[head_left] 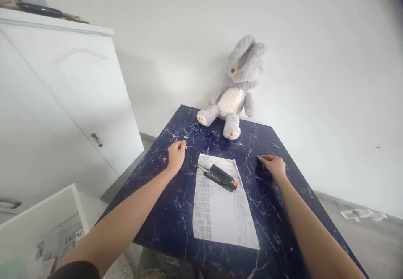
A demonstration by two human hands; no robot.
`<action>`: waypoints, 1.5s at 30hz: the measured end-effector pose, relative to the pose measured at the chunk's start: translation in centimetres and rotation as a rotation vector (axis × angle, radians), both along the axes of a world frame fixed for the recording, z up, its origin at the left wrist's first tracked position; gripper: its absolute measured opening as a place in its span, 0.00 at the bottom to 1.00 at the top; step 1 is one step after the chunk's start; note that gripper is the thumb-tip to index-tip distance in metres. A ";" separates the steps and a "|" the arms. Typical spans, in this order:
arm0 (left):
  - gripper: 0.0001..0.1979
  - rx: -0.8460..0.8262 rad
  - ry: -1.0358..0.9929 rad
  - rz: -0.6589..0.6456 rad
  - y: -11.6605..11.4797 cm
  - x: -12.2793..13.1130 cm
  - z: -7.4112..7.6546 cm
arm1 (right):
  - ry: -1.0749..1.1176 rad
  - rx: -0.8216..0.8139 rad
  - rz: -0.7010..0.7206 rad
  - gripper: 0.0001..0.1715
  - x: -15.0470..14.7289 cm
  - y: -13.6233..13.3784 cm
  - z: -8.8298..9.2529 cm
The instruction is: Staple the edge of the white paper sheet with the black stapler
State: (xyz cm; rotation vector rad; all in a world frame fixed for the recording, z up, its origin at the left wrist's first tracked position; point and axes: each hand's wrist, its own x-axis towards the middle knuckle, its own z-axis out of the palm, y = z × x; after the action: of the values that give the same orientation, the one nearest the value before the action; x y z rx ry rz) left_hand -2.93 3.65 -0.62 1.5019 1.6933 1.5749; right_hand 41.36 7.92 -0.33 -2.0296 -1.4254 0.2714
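Observation:
My left hand (pixel 176 155) is closed above the left part of the dark blue marbled table (pixel 170 216), with a small pale piece (pixel 186 137) just past its fingertips. On the right side, my right hand (pixel 273 164) pinches a tiny light-coloured thing too small to identify. Between the hands lies a printed white sheet (pixel 223 216). A black stapler-like tool (pixel 220 177) with an orange button rests across the sheet's upper part, its metal end pointing left. Neither hand touches the sheet or the tool.
A grey plush rabbit (pixel 231 102) sits at the table's back edge against the wall. To the left stand a white cabinet (pixel 78 86) and an open white drawer (pixel 75 207) holding papers. Clear plastic (pixel 363 215) lies on the floor at right.

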 end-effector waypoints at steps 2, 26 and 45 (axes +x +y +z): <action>0.21 -0.007 -0.036 0.065 0.3 -0.3 -0.5 | -0.184 0.118 0.019 0.22 -2.7 0.4 0.9; 0.15 0.079 -0.264 -0.333 0.7 0.7 -1.2 | 0.109 -0.104 1.047 0.11 -28.3 4.9 5.5; 0.13 -0.035 -0.265 -0.516 -1.4 2.7 0.3 | 0.670 -0.160 0.841 0.16 -22.4 -2.9 6.5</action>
State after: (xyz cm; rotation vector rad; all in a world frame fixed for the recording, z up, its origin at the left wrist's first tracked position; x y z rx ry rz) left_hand -0.23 2.28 -0.36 1.4805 1.0715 1.3778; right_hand 18.98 5.00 6.20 -1.1290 -1.7224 1.3051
